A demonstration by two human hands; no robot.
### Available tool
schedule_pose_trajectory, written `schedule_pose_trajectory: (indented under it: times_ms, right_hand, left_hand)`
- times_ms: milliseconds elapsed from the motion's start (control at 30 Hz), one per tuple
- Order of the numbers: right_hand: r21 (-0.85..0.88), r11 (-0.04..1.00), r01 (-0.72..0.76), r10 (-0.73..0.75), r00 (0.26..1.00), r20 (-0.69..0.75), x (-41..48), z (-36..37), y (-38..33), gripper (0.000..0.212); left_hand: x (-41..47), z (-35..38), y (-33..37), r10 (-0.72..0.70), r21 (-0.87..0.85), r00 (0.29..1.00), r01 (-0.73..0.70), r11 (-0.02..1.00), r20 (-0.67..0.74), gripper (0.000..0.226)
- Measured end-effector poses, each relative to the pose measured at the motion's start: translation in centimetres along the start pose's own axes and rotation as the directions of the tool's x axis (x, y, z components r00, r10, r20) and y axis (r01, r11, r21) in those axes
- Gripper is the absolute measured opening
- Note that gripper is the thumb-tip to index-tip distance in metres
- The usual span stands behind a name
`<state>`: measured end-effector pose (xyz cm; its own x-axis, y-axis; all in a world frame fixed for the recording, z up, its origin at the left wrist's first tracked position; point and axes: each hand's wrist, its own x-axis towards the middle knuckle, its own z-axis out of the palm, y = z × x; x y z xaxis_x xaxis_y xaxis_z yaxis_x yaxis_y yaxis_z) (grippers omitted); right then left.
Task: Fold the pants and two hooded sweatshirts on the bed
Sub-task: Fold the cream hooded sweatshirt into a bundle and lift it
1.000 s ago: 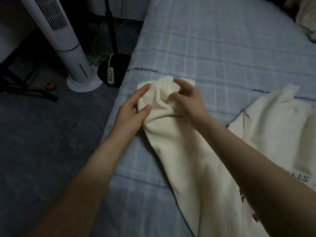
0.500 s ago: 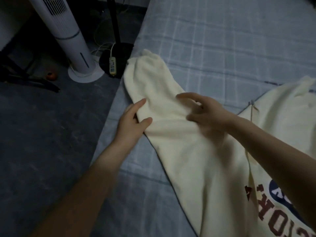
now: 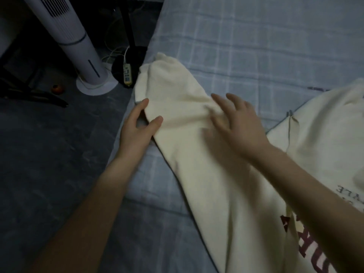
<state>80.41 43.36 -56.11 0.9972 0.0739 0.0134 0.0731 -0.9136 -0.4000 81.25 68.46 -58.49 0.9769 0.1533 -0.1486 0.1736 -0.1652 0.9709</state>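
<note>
A cream hooded sweatshirt [image 3: 315, 154] with dark red lettering lies on the bed. Its long sleeve [image 3: 177, 99] stretches up and left to the bed's left edge, cuff at the far end. My left hand [image 3: 137, 125] lies at the sleeve's left edge, thumb on top of the fabric and fingers along its side. My right hand [image 3: 236, 119] rests flat on the sleeve with fingers spread and straight. A drawstring [image 3: 289, 131] hangs at the sweatshirt's neck. No pants or second sweatshirt can be told apart in view.
The bed [image 3: 256, 46] has a light blue checked sheet. Left of it on the dark floor stand a white tower fan [image 3: 74, 42], a black stand pole [image 3: 128, 26], a power strip [image 3: 127, 75] with cables and a small orange object [image 3: 57, 88].
The bunched sleeve has been pulled out straight toward the bed's edge. My right hand let go of the cuff and now lies flat further down the sleeve. My left hand slid down slightly.
</note>
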Motion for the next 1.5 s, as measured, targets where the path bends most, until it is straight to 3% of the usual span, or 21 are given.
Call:
schedule_pose_trajectory:
  times_ms: [167,267,433,567,667,733,800,867,1000,1167,1267,1300,1367,1433,1500]
  right_hand:
    - [-0.236,0.972,-0.014,0.027,0.998,0.053,-3.4,4.7,-0.7,0.057]
    - [-0.237,0.971,-0.033,0.034,0.999,0.0,-3.4,6.0,-0.1,0.059]
    - [-0.219,0.975,-0.033,0.028,0.999,-0.024,-3.0,6.4,0.4,0.06]
    - [-0.223,0.974,-0.038,0.041,0.999,0.009,-3.0,5.9,0.1,0.061]
    - [-0.218,0.974,-0.067,0.085,0.993,0.076,-2.7,5.2,-0.6,0.058]
    - [-0.038,0.994,-0.106,0.111,0.974,0.195,-2.0,3.2,-0.7,0.057]
    - [0.404,0.892,-0.204,0.127,0.97,0.209,-2.0,-0.8,-0.5,0.052]
    - [0.659,0.736,-0.154,0.148,0.987,0.066,-3.5,-5.1,-0.8,0.048]
    - [0.877,0.477,-0.063,0.14,0.99,-0.005,-7.9,-10.5,-1.1,0.038]
    - [0.944,0.33,-0.025,0.245,0.968,-0.06,-17.3,-13.0,2.8,0.04]
    - [0.934,0.352,-0.063,0.338,0.939,-0.064,-25.4,-12.7,5.9,0.039]
    - [0.931,0.349,-0.104,0.391,0.919,-0.044,-28.1,-12.3,6.7,0.039]
    - [0.922,0.315,-0.225,0.512,0.858,0.035,-32.9,-11.1,7.9,0.037]
    - [0.912,0.264,-0.313,0.593,0.799,0.103,-36.6,-9.8,8.7,0.031]
    - [0.887,0.296,-0.354,0.648,0.757,0.085,-38.8,-9.1,9.4,0.032]
  left_hand:
    - [2.0,0.2,0.8,-0.091,-0.148,0.995,0.094,0.984,0.026,0.052]
    - [3.8,-0.2,0.8,-0.177,-0.25,0.981,0.191,0.949,0.077,0.047]
    - [5.7,-0.7,0.7,-0.139,-0.115,0.986,0.149,0.982,0.092,0.055]
    - [6.1,-0.5,1.4,-0.142,-0.127,0.968,0.17,0.977,0.204,0.07]
    - [5.2,0.0,2.9,-0.063,-0.093,0.96,0.091,0.991,0.272,0.075]
    - [3.9,0.4,4.7,0.005,-0.08,0.951,0.02,0.997,0.308,0.078]
    - [1.9,1.1,7.1,0.073,-0.106,0.924,-0.036,0.994,0.374,0.082]
    - [-1.0,2.1,9.6,0.14,-0.148,0.871,-0.079,0.986,0.47,0.085]
    - [-8.6,6.0,13.3,0.236,-0.191,0.683,-0.142,0.971,0.691,0.08]
    - [-16.9,12.3,13.8,0.199,-0.235,0.465,0.02,0.972,0.863,0.08]
    - [-21.6,15.8,11.5,0.164,-0.17,0.292,-0.005,0.985,0.942,0.081]
    - [-23.3,16.8,10.2,0.134,-0.126,0.226,-0.047,0.991,0.965,0.079]
    - [-26.6,18.0,6.5,0.089,-0.051,0.129,-0.269,0.962,0.988,0.076]
    - [-29.5,17.8,3.3,0.053,0.014,0.098,-0.583,0.813,0.994,0.068]
    - [-31.5,17.1,1.9,0.128,-0.023,0.09,-0.724,0.689,0.988,0.052]
